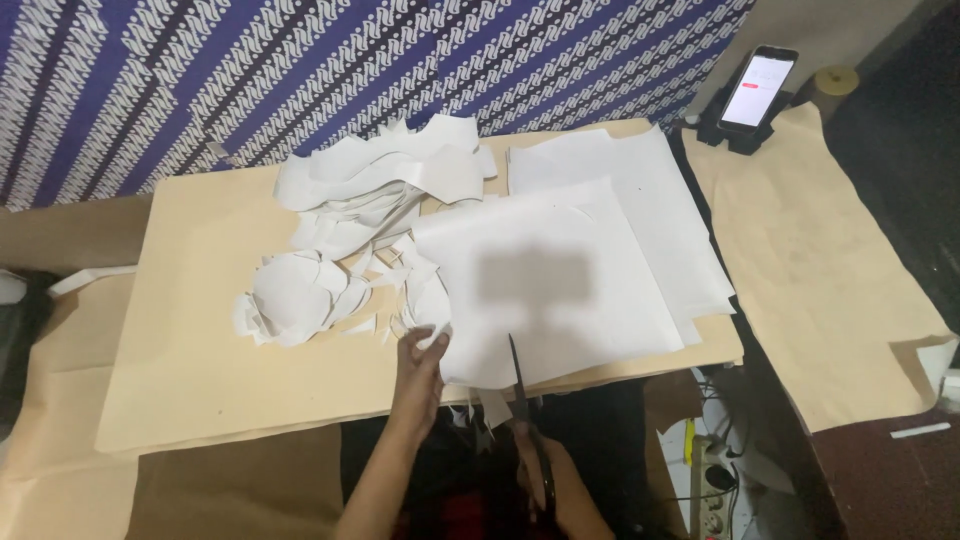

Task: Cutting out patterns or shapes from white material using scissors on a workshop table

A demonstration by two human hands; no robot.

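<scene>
My left hand point(418, 362) pinches the near left corner of a white paper sheet point(560, 285) lying on a low board covered in brown paper point(200, 350). My right hand point(548, 478) grips dark scissors point(520, 385), whose blades point away from me and cut into the sheet's near edge. Small white offcuts point(487, 412) hang below the board's edge between my hands.
A heap of white paper scraps point(350, 230) lies left of the sheet, and more white sheets point(640, 190) are stacked behind it. A phone on a stand point(755, 90) is at the back right. A power strip point(705, 480) sits on the floor at right.
</scene>
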